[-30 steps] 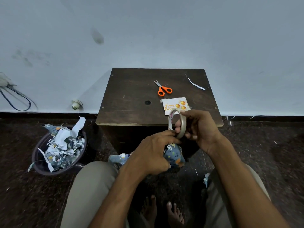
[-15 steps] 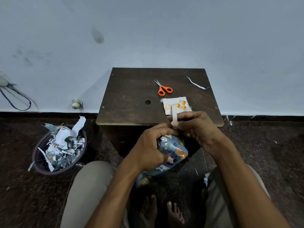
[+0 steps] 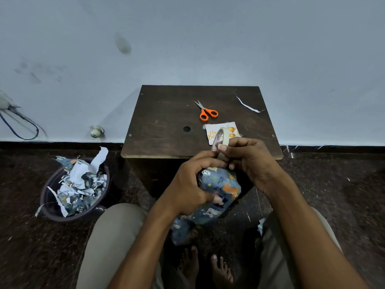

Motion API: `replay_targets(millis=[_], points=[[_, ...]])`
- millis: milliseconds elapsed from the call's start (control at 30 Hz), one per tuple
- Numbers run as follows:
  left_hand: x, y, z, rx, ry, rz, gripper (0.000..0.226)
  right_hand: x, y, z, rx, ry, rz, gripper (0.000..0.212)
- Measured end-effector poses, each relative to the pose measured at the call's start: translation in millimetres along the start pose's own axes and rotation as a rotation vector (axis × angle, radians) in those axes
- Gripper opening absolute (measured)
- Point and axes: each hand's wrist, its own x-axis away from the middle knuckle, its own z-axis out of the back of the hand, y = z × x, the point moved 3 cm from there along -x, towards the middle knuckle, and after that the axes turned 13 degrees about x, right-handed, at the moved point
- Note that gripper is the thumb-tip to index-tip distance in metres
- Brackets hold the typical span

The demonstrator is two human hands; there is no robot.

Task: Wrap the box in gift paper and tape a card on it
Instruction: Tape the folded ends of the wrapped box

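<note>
The box (image 3: 220, 185), wrapped in blue gift paper with cartoon animals, is held in the air below the table's front edge. My left hand (image 3: 187, 186) grips its left side, fingers curled over the top. My right hand (image 3: 250, 159) pinches a roll of beige tape (image 3: 221, 137) upright just above the box. The thumb and forefinger of both hands meet at the roll's lower rim. A white birthday card (image 3: 212, 132) with orange balloons lies on the dark wooden table (image 3: 166, 122), partly hidden behind the tape roll.
Orange-handled scissors (image 3: 207, 112) lie on the table behind the card, and a thin paper strip (image 3: 248, 104) lies at the back right. A dark bin (image 3: 50, 197) full of gift-paper scraps stands on the floor to the left. My knees and bare feet are below.
The box has been tilted and lifted so more of its wrapped face shows. The tape roll turned edge-on, then back so its ring shows above the box.
</note>
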Motion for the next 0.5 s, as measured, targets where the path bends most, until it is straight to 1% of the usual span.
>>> replay_targets(millis=[67, 133, 167, 233, 300, 333, 400, 433, 500], points=[[0, 2, 2, 0.074, 0.015, -0.013, 0.073, 1, -1, 0, 0.002, 0.003, 0.023, 0.016], [1, 2, 4, 0.110, 0.014, -0.024, 0.071, 3, -2, 3, 0.108, 0.056, 0.060, 0.029], [1, 2, 5, 0.108, 0.012, -0.028, 0.072, 4, -2, 6, 0.204, 0.109, 0.090, 0.036], [-1, 2, 9, 0.071, -0.001, -0.034, 0.073, 3, -2, 11, 0.415, 0.246, 0.183, 0.043], [-3, 2, 12, 0.014, -0.017, -0.047, 0.074, 3, -4, 14, 0.637, 0.394, 0.326, 0.048], [-3, 2, 13, -0.004, -0.023, -0.046, 0.075, 3, -7, 13, 0.724, 0.417, 0.418, 0.047], [-2, 3, 15, -0.009, -0.034, -0.028, 0.075, 3, -10, 10, 0.821, 0.330, 0.553, 0.041], [-2, 3, 17, -0.002, -0.039, -0.019, 0.075, 3, -10, 7, 0.841, 0.275, 0.568, 0.035], [0, 4, 20, 0.016, -0.043, -0.013, 0.074, 3, -9, 4, 0.827, 0.193, 0.542, 0.020]])
